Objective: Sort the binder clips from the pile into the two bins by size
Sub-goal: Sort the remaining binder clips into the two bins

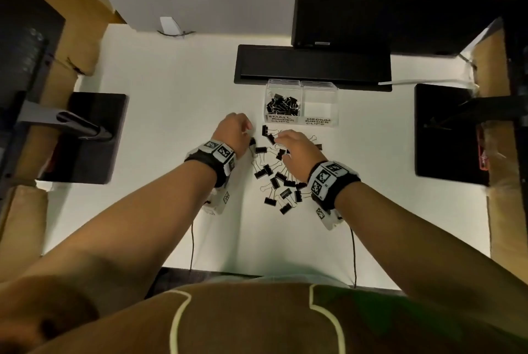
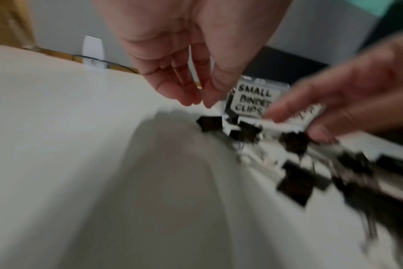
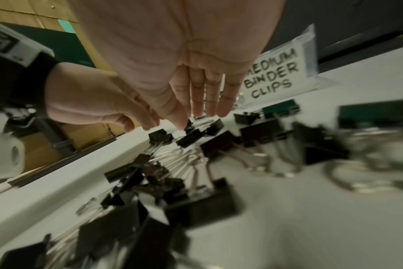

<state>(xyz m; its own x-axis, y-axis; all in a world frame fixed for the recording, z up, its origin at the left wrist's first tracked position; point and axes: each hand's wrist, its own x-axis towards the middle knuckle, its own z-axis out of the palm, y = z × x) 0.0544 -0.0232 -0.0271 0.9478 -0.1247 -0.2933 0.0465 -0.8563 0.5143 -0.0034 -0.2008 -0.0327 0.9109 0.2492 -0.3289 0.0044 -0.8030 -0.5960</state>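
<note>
Binder clips point(image 1: 278, 175): a loose pile on the white desk point(image 1: 160, 130), just in front of two clear bins, with both hands over its far end.

The bin labelled "small binder clips" point(image 1: 282, 105) already holds a heap of clips; the bin labelled "medium binder clips" point(image 1: 319, 103) beside it looks empty. The left hand point(image 1: 233, 133) hangs at the pile's left edge, fingers drooping and loosely curled; its grip appears to hold nothing, though blur leaves this uncertain. The right hand point(image 1: 298, 149) hovers flat over the clips, fingers straight, grip wide and empty. Likely risks: the wire handles in the pile interlock, so lifting one clip may drag a neighbour along; the bins touch, so a hasty drop could land in the wrong one; the remaining clips look alike, which invites misjudging size.
</note>
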